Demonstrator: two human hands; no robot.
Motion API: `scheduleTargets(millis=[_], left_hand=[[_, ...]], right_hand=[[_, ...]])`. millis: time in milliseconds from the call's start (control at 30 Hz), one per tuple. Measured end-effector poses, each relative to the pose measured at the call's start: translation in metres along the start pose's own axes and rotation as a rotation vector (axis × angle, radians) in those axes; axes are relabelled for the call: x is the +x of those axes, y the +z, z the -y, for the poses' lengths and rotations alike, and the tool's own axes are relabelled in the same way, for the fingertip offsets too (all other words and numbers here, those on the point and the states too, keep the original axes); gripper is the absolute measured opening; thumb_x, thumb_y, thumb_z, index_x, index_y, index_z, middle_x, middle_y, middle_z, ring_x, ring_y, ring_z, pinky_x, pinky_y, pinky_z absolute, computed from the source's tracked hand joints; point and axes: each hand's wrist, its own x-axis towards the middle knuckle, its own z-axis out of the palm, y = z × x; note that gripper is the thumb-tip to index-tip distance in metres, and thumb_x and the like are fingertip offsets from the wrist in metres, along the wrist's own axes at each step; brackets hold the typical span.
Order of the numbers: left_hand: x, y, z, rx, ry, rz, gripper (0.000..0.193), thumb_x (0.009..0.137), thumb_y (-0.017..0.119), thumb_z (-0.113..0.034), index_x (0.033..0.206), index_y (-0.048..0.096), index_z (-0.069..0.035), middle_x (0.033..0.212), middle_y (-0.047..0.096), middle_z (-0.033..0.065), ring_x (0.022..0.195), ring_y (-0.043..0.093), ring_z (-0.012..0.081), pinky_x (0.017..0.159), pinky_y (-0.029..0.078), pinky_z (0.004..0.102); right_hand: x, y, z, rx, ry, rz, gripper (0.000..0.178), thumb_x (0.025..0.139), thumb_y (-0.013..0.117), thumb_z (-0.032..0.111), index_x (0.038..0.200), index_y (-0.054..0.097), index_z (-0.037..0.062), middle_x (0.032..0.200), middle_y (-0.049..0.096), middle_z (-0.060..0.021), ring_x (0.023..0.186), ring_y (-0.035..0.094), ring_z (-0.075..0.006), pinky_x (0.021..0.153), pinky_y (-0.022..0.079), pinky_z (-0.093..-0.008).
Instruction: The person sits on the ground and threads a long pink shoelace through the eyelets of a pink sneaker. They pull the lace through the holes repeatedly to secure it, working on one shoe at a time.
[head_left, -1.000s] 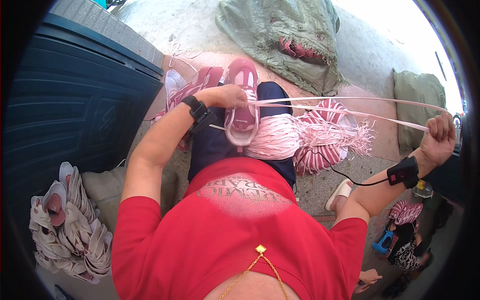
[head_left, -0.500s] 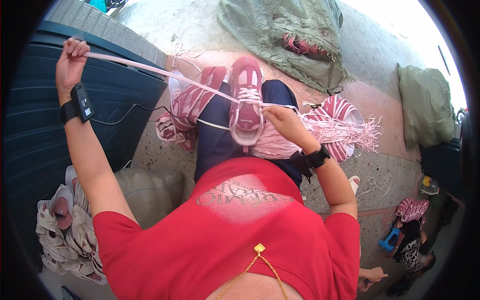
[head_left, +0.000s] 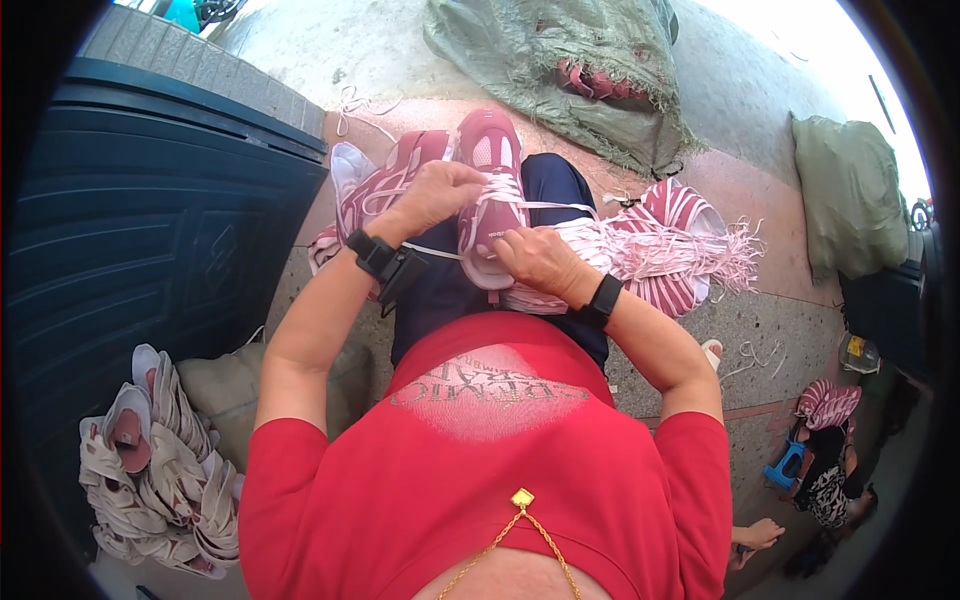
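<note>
A pink and dusty-rose sneaker (head_left: 490, 140) lies across my thighs, its toe pointing away from me. White-pink shoelace (head_left: 503, 188) crosses its upper, and one strand runs off to the right over my dark trouser leg. My left hand (head_left: 440, 196) is at the left side of the lacing, thumb and fingers pinched on the lace. Close to the shoe's ankle opening, my right hand (head_left: 540, 262) has its fingers curled against the right edge of the sneaker; its fingertips are partly hidden. A thick bundle of pale pink laces (head_left: 640, 250) rests beside my right hand.
More pink sneakers (head_left: 375, 185) lie left of my knees, and a striped one (head_left: 685, 215) sits right. A torn green sack (head_left: 540, 70) is ahead, another sack (head_left: 850, 200) far right. White shoes (head_left: 150, 480) pile beside a dark blue door (head_left: 160, 210). Another person's hand (head_left: 760, 533) shows lower right.
My left hand has come in from the far upper left, where it held the lace stretched out, to the shoe's lacing. My right hand has moved slightly down and left along the shoe.
</note>
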Motion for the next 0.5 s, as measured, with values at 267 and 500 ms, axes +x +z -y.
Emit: scheduleTargets(millis=[267,500], left_hand=[[-0.001,0.016,0.002,0.383,0.051,-0.007,0.029,0.085,0.051,-0.023,0.084,0.066,0.002,0.082,0.063,0.0235,0.082,0.062,0.0380,0.075,0.047,0.0436],[-0.002,0.019,0.014,0.474,0.174,-0.029,0.017,0.078,0.059,-0.014,0.082,0.067,0.000,0.080,0.064,0.0224,0.080,0.063,0.0364,0.074,0.048,0.0435]], right_hand=[[-0.005,0.003,0.004,0.072,0.106,-0.046,0.009,0.078,0.055,0.016,0.077,0.050,0.0093,0.066,0.050,-0.0034,0.060,0.058,-0.0184,0.050,0.047,-0.0311],[-0.006,0.004,0.005,0.089,0.110,-0.044,0.009,0.079,0.055,0.016,0.078,0.049,0.0092,0.067,0.051,-0.0037,0.059,0.058,-0.0185,0.050,0.046,-0.0311]])
